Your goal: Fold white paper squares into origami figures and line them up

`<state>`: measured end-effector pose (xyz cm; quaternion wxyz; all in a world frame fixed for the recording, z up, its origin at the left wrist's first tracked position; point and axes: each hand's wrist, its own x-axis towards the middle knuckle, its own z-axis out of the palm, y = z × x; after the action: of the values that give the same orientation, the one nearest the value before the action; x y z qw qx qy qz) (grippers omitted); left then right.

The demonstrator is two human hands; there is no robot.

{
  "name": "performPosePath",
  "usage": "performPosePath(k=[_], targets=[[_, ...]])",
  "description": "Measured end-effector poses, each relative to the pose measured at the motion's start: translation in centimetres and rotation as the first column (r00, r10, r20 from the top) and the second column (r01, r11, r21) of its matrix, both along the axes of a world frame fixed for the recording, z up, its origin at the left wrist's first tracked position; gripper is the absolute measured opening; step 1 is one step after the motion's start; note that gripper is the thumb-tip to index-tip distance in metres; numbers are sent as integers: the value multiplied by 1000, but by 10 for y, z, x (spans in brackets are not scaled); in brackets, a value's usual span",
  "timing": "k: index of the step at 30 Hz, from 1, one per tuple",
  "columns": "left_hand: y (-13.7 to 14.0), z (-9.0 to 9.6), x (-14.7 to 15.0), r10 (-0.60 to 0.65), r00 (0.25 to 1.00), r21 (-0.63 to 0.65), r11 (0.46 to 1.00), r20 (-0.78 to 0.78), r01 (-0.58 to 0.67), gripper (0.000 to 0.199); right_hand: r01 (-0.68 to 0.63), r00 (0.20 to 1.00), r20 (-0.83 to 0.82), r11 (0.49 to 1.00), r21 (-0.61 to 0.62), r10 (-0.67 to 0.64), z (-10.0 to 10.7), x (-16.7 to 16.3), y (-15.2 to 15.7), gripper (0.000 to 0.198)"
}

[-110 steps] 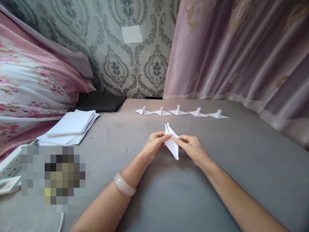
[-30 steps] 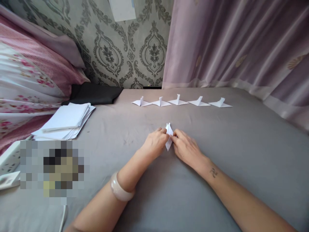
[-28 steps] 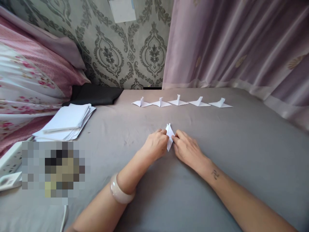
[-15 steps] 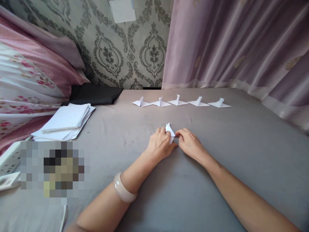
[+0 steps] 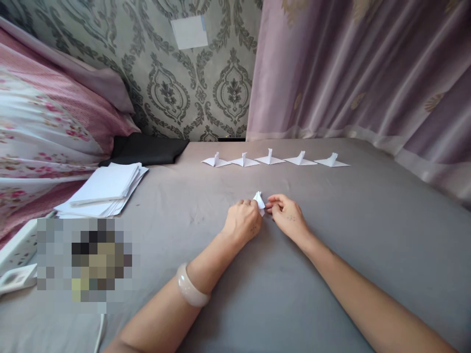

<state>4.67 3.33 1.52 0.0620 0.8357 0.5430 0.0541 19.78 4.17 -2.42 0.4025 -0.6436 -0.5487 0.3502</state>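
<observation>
A small white origami paper figure stands in the middle of the bed-like grey surface, its narrow folded tip pointing away from me. My left hand, with a pale bangle on the forearm, is closed on the paper's left and lower part. The fingers cover much of the folds. Just to the right, my right hand has its fingers bent and apart, tips close beside the paper's edge. Whether they touch it I cannot tell. Farther back, several finished-looking origami figures form a row, each with flat, spread wings and an upright middle.
A stack of white paper lies at the left, before a black folded item. Nearer are a white power strip, a cable and a blurred-out patch. Curtains hang at the back right.
My right fingers have loosened and spread at the paper's edge. My left hand has curled in, its thumb now tucked out of sight. The whole view has tilted slightly up.
</observation>
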Motion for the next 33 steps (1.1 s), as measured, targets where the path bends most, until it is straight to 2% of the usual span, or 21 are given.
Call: performPosePath(k=[4, 9, 15, 18, 20, 21, 22, 23, 24, 25, 26, 27, 28, 29, 31, 33], targets=[[2, -1, -5, -47, 999, 24, 999, 25, 46, 33, -3, 984, -175, 1000, -25, -2, 1, -6, -1, 28], [-2, 2, -5, -73, 997, 2, 997, 6, 73, 46, 13, 923, -383, 999, -30, -24, 14, -15, -5, 22], [-10, 10, 1, -136, 987, -53, 990, -82, 132, 25, 109, 891, -445, 994, 20, -89, 17, -11, -3, 26], [-9, 10, 1, -79, 995, -75, 994, -55, 75, 26, 148, 888, -444, 988, 33, -118, 15, -9, -1, 28], [-2, 7, -2, 40, 992, -89, 996, 116, -30, 25, 178, 887, -441, 983, 47, -139, 15, -9, 0, 31], [2, 5, -4, 125, 955, -110, 989, 268, -99, 25, 196, 885, -439, 979, 54, -153, 15, -9, 0, 33], [6, 3, -6, 200, 864, -158, 977, 462, -142, 26, 212, 884, -438, 976, 59, -165, 16, -9, 0, 36], [10, 2, -7, 267, 710, -247, 960, 652, -134, 26, 220, 882, -438, 974, 58, -173, 17, -9, 0, 38], [13, 0, -8, 332, 513, -339, 937, 792, -83, 27, 215, 882, -439, 975, 51, -171, 18, -10, -1, 39], [15, -1, -8, 397, 311, -418, 908, 864, 1, 27, 196, 883, -443, 980, 39, -158, 20, -11, -2, 41], [16, -1, -7, 462, 141, -476, 875, 876, 91, 27, 163, 884, -448, 986, 25, -135, 22, -13, -3, 42], [16, -2, -5, 522, 19, -518, 840, 853, 163, 28, 126, 884, -455, 992, 11, -107, 23, -14, -5, 42], [15, -3, -3, 575, -54, -553, 806, 817, 212, 29, 92, 884, -461, 996, 2, -81, 24, -15, -6, 43], [14, -4, 0, 617, -86, -585, 774, 782, 242, 28, 69, 884, -464, 998, -3, -62, 25, -16, -8, 44], [11, -6, 3, 675, -86, -637, 725, 733, 263, 25, 53, 886, -460, 999, -7, -51, 25, -16, -8, 45], [9, -8, 5, 703, -51, -670, 695, 709, 260, 22, 49, 895, -444, 999, -18, -52, 24, -12, -8, 44]])
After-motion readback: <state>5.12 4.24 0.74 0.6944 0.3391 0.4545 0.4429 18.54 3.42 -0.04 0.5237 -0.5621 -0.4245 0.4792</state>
